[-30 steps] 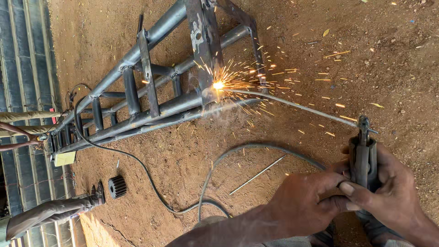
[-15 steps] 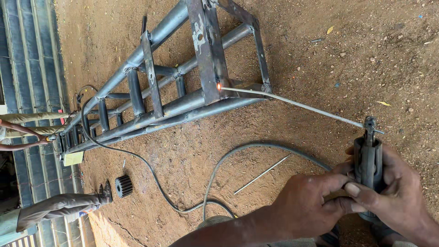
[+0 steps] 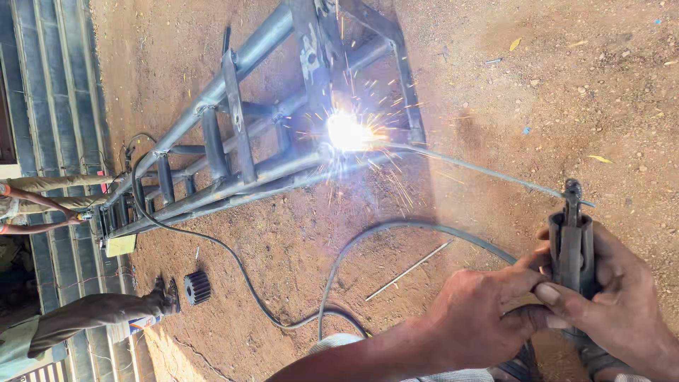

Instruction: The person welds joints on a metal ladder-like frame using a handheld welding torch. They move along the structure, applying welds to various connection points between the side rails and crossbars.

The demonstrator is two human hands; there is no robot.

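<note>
Electrode holder [image 3: 571, 247] sits clamped by fingers of both left hand [image 3: 481, 318] and right hand [image 3: 622, 297]

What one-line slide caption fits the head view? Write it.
Both hands, left hand and right hand, grip an electrode holder whose welding rod sparks against a steel frame.

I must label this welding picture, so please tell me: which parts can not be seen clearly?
All in the head view:
- Rod tip and joint on the metal frame: washed out by the arc glare.
- Right hand: palm hidden behind the electrode holder; wrist cut by the edge.
- Left hand: fingertips tucked behind the holder.
- Black cable: its far end is lost behind the frame.
- Person at left: cut by the edge.
</note>
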